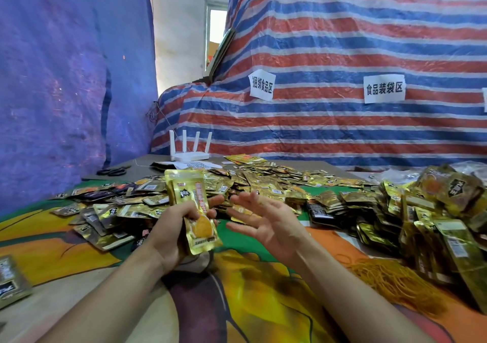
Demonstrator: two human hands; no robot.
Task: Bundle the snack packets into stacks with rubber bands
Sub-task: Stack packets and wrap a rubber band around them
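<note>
**Gold packets in the left hand, right hand open**

At the near edge of the table (79, 303), under a smooth printed cloth of orange, green and yellow, we see both forearms reaching in. A flat foil packet (10, 279) lies alone at the near left edge. Towards the near right edge sits a tangled, stringy mound of tan rubber bands (392, 282).

Our left hand (171, 226) curls round a thin stack of glossy gold packets (192, 205), held on end and tilted above the table's middle. Our right hand (266, 218) is just beside it, holding nothing, palm turned towards the stack and fingers spread and straight.

Beyond the hands, loose crinkled packets (263, 182) spread across the middle of the table, and a deeper heap (434, 218) rises along the right edge.

At the far left edge lie black scissors (113, 171) and a white router (190, 153) with four upright antennas. Behind the table hangs a woven tarpaulin (342, 39) striped red, blue and white, with white paper labels (384, 89) stuck on it.
</note>
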